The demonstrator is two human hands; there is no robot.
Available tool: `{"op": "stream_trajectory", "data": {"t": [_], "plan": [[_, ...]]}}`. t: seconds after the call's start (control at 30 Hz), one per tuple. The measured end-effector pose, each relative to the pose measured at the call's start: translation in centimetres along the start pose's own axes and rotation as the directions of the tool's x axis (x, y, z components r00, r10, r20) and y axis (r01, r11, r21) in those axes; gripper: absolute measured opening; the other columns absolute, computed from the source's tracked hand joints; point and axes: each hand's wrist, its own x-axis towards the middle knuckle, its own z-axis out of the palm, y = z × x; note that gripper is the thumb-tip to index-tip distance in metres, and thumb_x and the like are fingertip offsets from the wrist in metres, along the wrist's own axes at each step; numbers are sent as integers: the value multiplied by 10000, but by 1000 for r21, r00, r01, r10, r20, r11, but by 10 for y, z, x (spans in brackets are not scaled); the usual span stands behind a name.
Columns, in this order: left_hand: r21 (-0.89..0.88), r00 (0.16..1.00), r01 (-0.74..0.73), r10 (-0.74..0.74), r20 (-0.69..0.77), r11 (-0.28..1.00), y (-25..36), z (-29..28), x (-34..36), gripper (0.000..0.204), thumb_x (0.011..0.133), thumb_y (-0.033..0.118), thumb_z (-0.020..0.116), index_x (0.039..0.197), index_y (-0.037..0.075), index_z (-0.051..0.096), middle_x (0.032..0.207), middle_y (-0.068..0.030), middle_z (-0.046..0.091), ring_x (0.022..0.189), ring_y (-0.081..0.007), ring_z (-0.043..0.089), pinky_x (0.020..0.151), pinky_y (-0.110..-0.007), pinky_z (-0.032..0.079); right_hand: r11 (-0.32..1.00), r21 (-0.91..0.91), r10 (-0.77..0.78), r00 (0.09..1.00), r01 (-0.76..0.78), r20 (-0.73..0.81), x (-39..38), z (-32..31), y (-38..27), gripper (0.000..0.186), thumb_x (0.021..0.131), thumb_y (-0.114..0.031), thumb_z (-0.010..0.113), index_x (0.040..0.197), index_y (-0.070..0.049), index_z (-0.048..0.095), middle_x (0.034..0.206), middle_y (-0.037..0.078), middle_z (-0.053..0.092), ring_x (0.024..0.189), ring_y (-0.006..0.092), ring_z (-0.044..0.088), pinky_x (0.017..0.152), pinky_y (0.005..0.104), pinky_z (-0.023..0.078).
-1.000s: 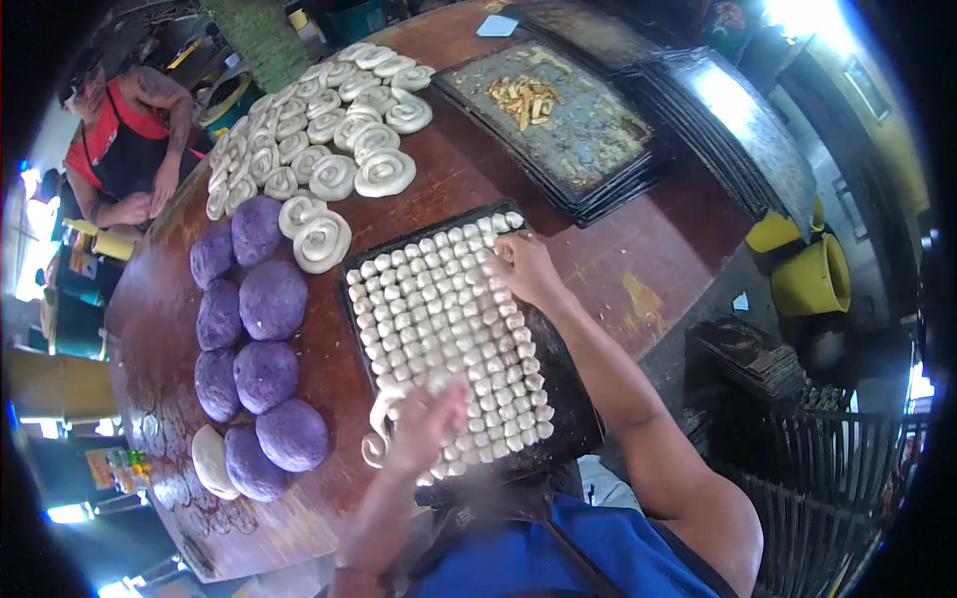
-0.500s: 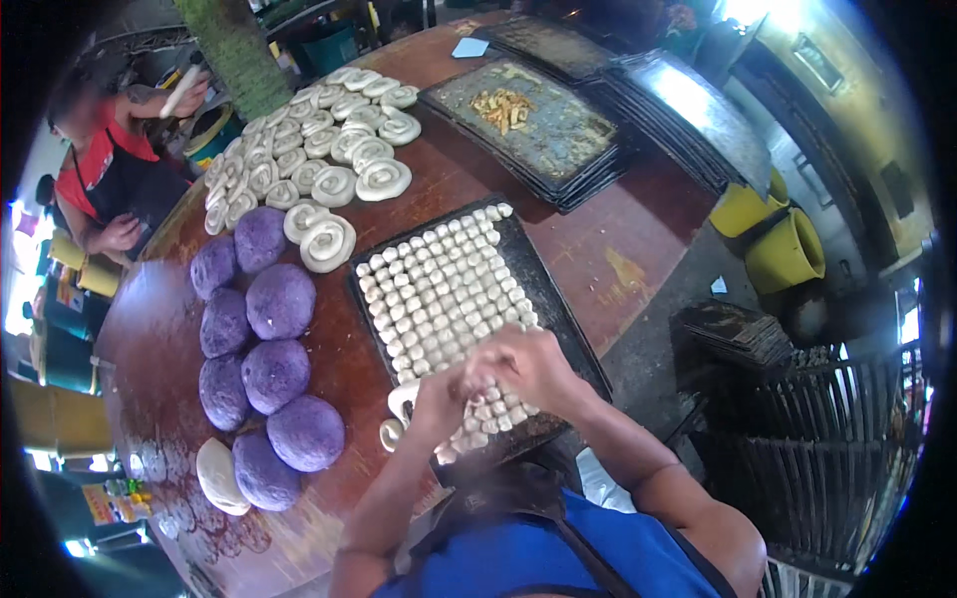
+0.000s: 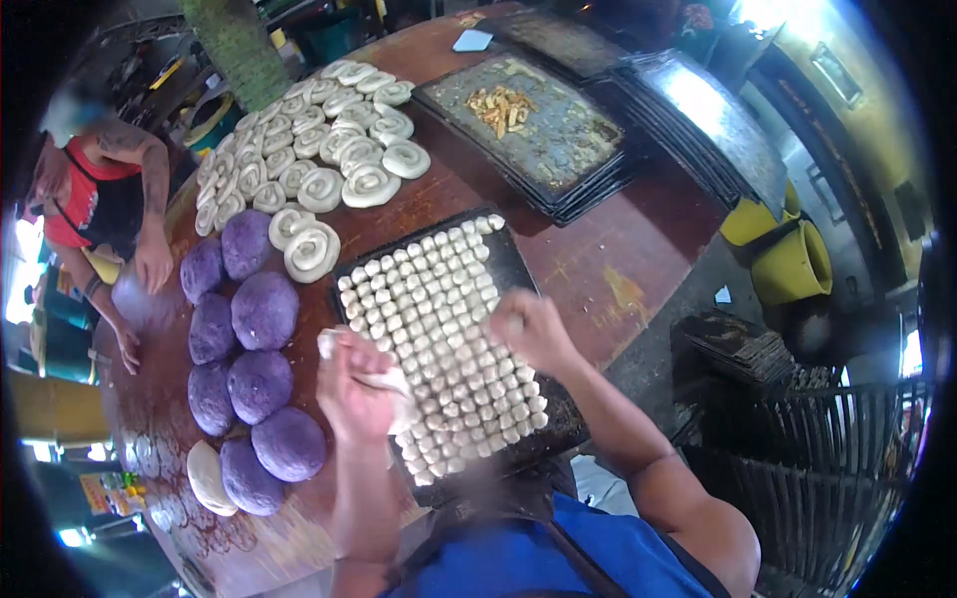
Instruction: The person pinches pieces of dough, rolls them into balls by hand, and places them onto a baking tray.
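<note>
My left hand (image 3: 355, 394) is closed around a strip of pale dough (image 3: 402, 401), whose end hangs over the left side of a dark baking tray (image 3: 515, 264). Rows of small pale dough pieces (image 3: 439, 334) cover most of that tray. Over the tray's right side hovers my right hand (image 3: 531, 331), its fingers curled together and slightly blurred. Whatever they may hold is hidden. Several round purple dough balls (image 3: 265, 310) lie on the table left of my left hand, with a pale dough lump (image 3: 210, 476) at their near end.
Coiled dough rolls (image 3: 320, 189) crowd the table's far left. Stacked trays (image 3: 568, 149) stand at the far right, the top one bearing browned scraps (image 3: 501, 110). A co-worker (image 3: 105, 199) leans at the left table edge. Yellow buckets (image 3: 795, 264) stand on the floor at right.
My hands have parted: the left moved left with the dough strip, the right moved slightly away over the tray. The co-worker has lowered an arm to the table.
</note>
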Motion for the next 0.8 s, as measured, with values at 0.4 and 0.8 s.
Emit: {"op": "stream_trajectory", "data": {"t": [0.4,0.8], "plan": [[773,954,91,168,-249,627,-48,-67,8,356,981,211,472,1255,-15,482,849,-81,593,794,-197,607,766,-324,523,942,-316,-124,992,115,-10,41,4,8,352,829,-136,675,1148,-40,558,964,199,633,847,350,637,763,438,508],[637,969,203,-245,-24,743,-64,-61,-41,193,921,30,438,1027,-27,589,805,-100,657,698,-169,602,583,-325,476,849,-460,-308,951,261,-29,-95,67,-38,290,861,-76,621,1149,-45,626,955,133,688,841,277,684,720,373,554]]}}
